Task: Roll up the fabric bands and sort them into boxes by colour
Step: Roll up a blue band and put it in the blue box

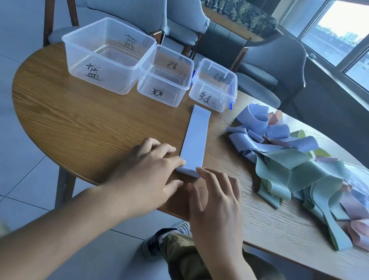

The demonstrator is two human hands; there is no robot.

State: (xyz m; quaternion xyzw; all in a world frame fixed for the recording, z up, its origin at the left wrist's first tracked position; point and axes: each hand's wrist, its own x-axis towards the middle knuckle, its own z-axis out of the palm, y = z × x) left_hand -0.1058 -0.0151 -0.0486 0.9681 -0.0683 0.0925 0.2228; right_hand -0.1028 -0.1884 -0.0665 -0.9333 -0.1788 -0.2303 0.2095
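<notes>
Two hands at the near end of a flat pale-blue fabric band (194, 141) on a round wooden table (86, 112).
Left hand (149, 170) and right hand (215, 198), fingers relaxed, press its folded near end; three clear plastic boxes (164, 76) stand behind.

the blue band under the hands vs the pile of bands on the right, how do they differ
The blue band lies flat and straight, pointing toward the boxes; the pile is a loose tangle of curled and folded strips. The blue band is one colour; the pile mixes blue, green and pink. Both hands, left hand and right hand, touch the band's near end; nothing touches the pile. Both rest on the wooden table.
</notes>
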